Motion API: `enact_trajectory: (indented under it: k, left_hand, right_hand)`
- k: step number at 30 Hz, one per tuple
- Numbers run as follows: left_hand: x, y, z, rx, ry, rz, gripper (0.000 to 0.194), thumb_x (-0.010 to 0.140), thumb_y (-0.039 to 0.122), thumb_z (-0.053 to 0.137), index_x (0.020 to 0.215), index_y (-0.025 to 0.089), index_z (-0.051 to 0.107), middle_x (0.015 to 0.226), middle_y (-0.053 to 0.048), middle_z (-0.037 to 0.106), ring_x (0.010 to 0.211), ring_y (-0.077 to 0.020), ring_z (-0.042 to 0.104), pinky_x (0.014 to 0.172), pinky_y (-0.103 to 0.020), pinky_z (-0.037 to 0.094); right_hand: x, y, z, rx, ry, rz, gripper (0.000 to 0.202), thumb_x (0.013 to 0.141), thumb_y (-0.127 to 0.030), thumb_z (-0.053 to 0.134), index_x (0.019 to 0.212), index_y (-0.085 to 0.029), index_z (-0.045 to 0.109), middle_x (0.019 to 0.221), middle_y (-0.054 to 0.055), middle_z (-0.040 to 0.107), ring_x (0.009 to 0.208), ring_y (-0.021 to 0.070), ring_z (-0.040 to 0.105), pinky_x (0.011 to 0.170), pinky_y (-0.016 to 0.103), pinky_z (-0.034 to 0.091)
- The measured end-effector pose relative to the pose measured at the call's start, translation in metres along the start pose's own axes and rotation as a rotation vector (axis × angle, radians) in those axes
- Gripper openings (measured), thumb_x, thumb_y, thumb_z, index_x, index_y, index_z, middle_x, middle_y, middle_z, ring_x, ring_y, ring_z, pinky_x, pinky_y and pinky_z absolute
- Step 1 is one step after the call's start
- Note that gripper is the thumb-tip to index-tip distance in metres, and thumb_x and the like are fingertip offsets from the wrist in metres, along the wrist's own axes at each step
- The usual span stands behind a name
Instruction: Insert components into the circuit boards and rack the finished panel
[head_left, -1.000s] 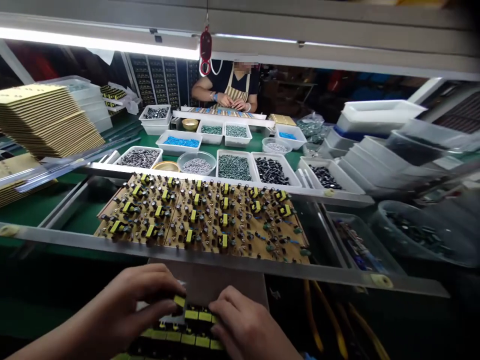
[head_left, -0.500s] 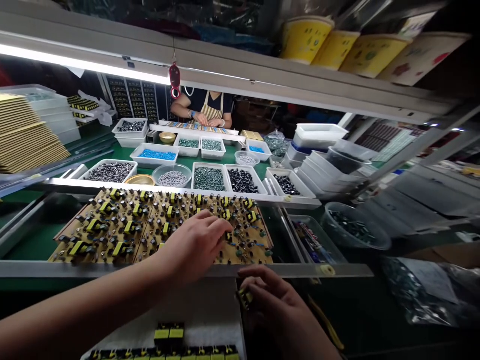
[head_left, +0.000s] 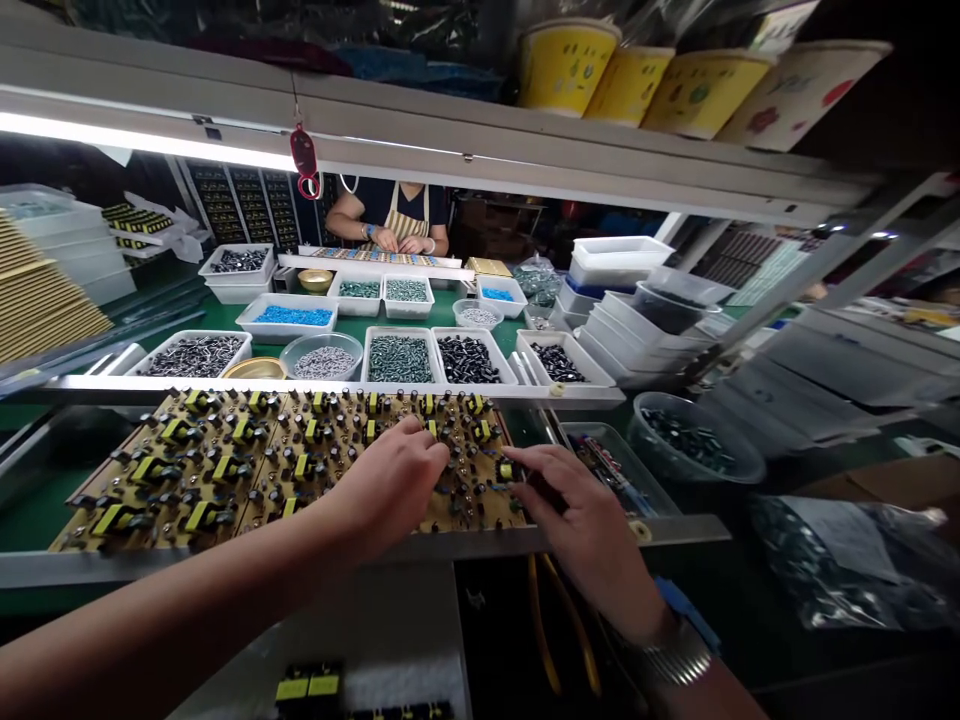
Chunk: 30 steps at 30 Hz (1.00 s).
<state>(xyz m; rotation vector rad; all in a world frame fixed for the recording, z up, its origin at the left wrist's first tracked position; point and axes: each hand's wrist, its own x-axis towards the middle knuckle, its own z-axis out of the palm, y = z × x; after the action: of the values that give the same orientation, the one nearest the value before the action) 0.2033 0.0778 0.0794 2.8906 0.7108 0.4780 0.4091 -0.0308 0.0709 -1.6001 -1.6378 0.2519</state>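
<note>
Brown circuit boards (head_left: 259, 480) lie side by side on the metal-edged rack, set with many small parts and yellow-black transformers (head_left: 202, 516). My left hand (head_left: 401, 475) is over the right half of the boards, its fingers curled down among the parts; what they hold, if anything, is hidden. At the boards' right edge, my right hand (head_left: 574, 510) pinches a small yellow-black transformer (head_left: 507, 470) between thumb and fingertips. More transformers (head_left: 308, 686) stand on a pale surface below the rack, at the bottom of the view.
Behind the boards stand white trays (head_left: 401, 357) and bowls of small parts. Yellow-handled pliers (head_left: 551, 625) lie below the rack. A tray of tools (head_left: 619, 470) and a tub (head_left: 694, 440) are at the right. Across the table, a person's hands (head_left: 401, 240) work over another board.
My right hand has moved up from below the rack's front edge to the boards' right edge, still with the transformer. My left hand stays over the boards. The view has shifted slightly.
</note>
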Motion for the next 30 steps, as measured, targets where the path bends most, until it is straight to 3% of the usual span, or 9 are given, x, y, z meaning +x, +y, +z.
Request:
enact_trajectory:
  k: [6, 10, 15, 20, 24, 26, 28, 30]
  left_hand:
    - [0.003, -0.006, -0.002, 0.047, -0.024, 0.043, 0.024, 0.083, -0.001, 0.046, 0.078, 0.016, 0.062, 0.078, -0.007, 0.065, 0.080, -0.0224, 0.053, 0.079, -0.034, 0.045]
    - [0.002, -0.006, -0.004, 0.057, -0.061, 0.104, 0.024, 0.084, -0.001, 0.046, 0.080, 0.016, 0.063, 0.079, -0.007, 0.064, 0.082, -0.0229, 0.053, 0.079, -0.034, 0.045]
    - [-0.002, 0.006, -0.002, 0.080, -0.063, 0.061, 0.019, 0.087, 0.002, 0.049, 0.087, 0.009, 0.067, 0.088, -0.014, 0.067, 0.086, -0.0275, 0.056, 0.085, -0.042, 0.047]
    - [-0.002, 0.001, 0.000, 0.011, -0.048, 0.058, 0.025, 0.088, 0.002, 0.049, 0.097, 0.011, 0.070, 0.095, -0.011, 0.071, 0.090, -0.0241, 0.060, 0.090, -0.038, 0.049]
    - [-0.020, 0.001, -0.007, -0.062, 0.042, 0.000, 0.040, 0.093, 0.007, 0.043, 0.128, 0.011, 0.060, 0.127, -0.016, 0.064, 0.112, -0.0268, 0.059, 0.097, -0.041, 0.048]
    - [-0.037, 0.008, -0.019, -0.187, 0.051, -0.040, 0.042, 0.095, 0.012, 0.042, 0.136, 0.015, 0.055, 0.124, -0.014, 0.066, 0.108, -0.0247, 0.063, 0.093, -0.037, 0.050]
    - [-0.054, 0.018, -0.033, -0.302, -0.111, -0.081, 0.031, 0.096, 0.018, 0.045, 0.119, 0.021, 0.066, 0.101, -0.006, 0.072, 0.088, -0.0206, 0.068, 0.079, -0.030, 0.052]
    - [-0.071, 0.025, -0.046, -0.301, -0.440, -0.121, 0.021, 0.093, 0.018, 0.050, 0.093, 0.021, 0.071, 0.088, -0.005, 0.072, 0.077, -0.0203, 0.068, 0.069, -0.028, 0.051]
  right_hand:
    - [0.017, 0.015, 0.017, -0.372, -0.048, -0.317, 0.022, 0.095, -0.015, 0.051, 0.112, -0.015, 0.065, 0.108, 0.011, 0.071, 0.103, 0.0273, 0.061, 0.095, 0.048, 0.049]
    - [0.022, 0.014, 0.018, -0.447, -0.106, -0.332, 0.027, 0.093, -0.009, 0.050, 0.114, -0.016, 0.065, 0.108, 0.011, 0.071, 0.102, 0.0280, 0.058, 0.091, 0.046, 0.051]
    - [0.024, 0.010, 0.017, -0.527, -0.161, -0.316, 0.025, 0.092, -0.009, 0.052, 0.113, -0.012, 0.066, 0.106, 0.013, 0.070, 0.101, 0.0291, 0.056, 0.092, 0.047, 0.050]
    - [0.027, 0.007, 0.015, -0.572, -0.208, -0.361, 0.025, 0.092, -0.006, 0.049, 0.111, -0.010, 0.065, 0.101, 0.014, 0.069, 0.096, 0.0293, 0.056, 0.090, 0.048, 0.050]
    - [0.032, 0.015, 0.014, -0.537, -0.213, -0.416, 0.023, 0.092, -0.005, 0.048, 0.108, -0.010, 0.063, 0.100, 0.014, 0.068, 0.097, 0.0288, 0.057, 0.090, 0.048, 0.051]
    - [0.032, 0.021, 0.014, -0.506, -0.217, -0.451, 0.023, 0.092, -0.006, 0.049, 0.111, -0.012, 0.061, 0.104, 0.013, 0.068, 0.100, 0.0275, 0.057, 0.092, 0.046, 0.052]
    - [0.032, 0.027, 0.013, -0.479, -0.221, -0.477, 0.024, 0.092, -0.007, 0.049, 0.113, -0.014, 0.060, 0.106, 0.011, 0.068, 0.102, 0.0259, 0.058, 0.094, 0.044, 0.052]
    - [0.031, 0.030, 0.014, -0.469, -0.217, -0.485, 0.024, 0.093, -0.006, 0.049, 0.113, -0.014, 0.059, 0.106, 0.011, 0.068, 0.102, 0.0255, 0.059, 0.094, 0.044, 0.051]
